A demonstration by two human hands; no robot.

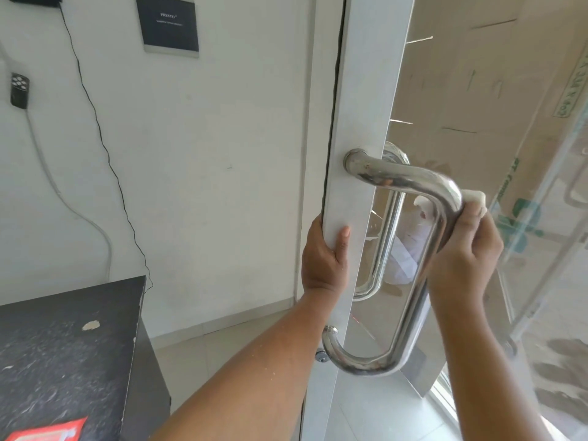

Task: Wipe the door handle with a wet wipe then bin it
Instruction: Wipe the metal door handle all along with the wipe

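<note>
My right hand is closed around the steel pull handle just below its upper bend, with the white wet wipe bunched between my fingers and the metal; a fold of it sticks out at about 1 o'clock from my knuckles. My left hand is curled round the edge of the white door frame, thumb flat on its face, steadying the door, which stands ajar.

I judge the wiping is under way but not finished. The wipe sits at the top of the long upright bar, so the rest of that bar and the lower curve at 6 o'clock look yet to be covered, and smudges show on the upper arm near its mount at 10 o'clock from my right hand. The twin handle behind the glass I cannot say is part of the job. The binning is all still to come, and I see no bin anywhere here.

At 8 o'clock, well clear of the door, stands a dark speckled counter with a red packet at its near edge. Cables trail down the white wall, well apart from my hands. Nothing blocks a stroke down the bar; only my own left forearm lies near the lower mount.
</note>
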